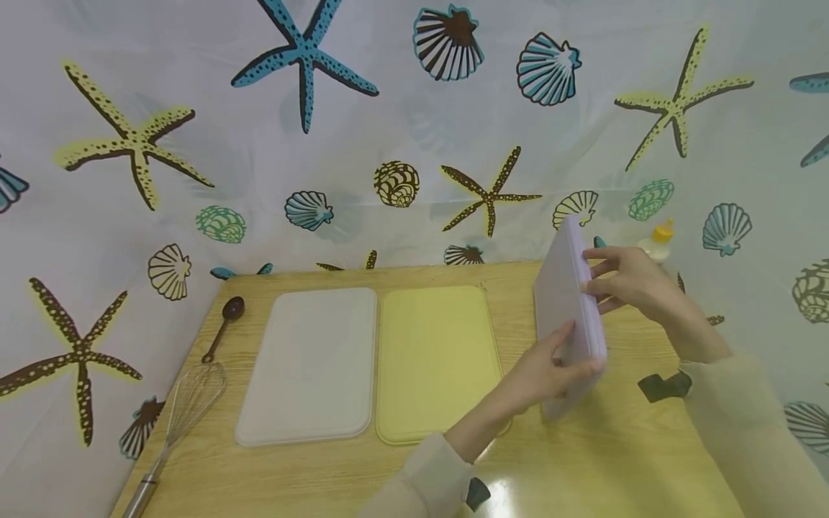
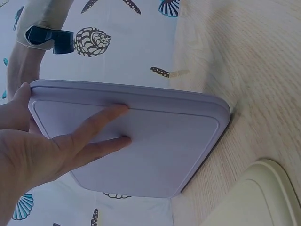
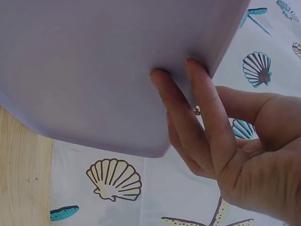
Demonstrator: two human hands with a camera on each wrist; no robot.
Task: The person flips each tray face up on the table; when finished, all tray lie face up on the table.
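Note:
A lavender cutting board (image 1: 558, 295) stands on its long edge on the right part of the table, its grooved face turned left. My left hand (image 1: 540, 370) grips its near corner, thumb on the rim and fingers on the grooved face (image 2: 164, 155). My right hand (image 1: 628, 280) pinches the upper rim farther back. In the right wrist view, fingertips (image 3: 162, 82) press on the board's other face. To the left lie a yellow cutting board (image 1: 440, 360) and a white cutting board (image 1: 307, 363), flat and side by side.
Along the table's left edge lie a wire whisk (image 1: 188, 403) and a dark brown spoon (image 1: 233, 309). Behind my right hand stands a small bottle with a yellow cap (image 1: 663, 232). A curtain printed with shells and starfish (image 1: 363, 129) hangs around the wooden table (image 1: 311, 475).

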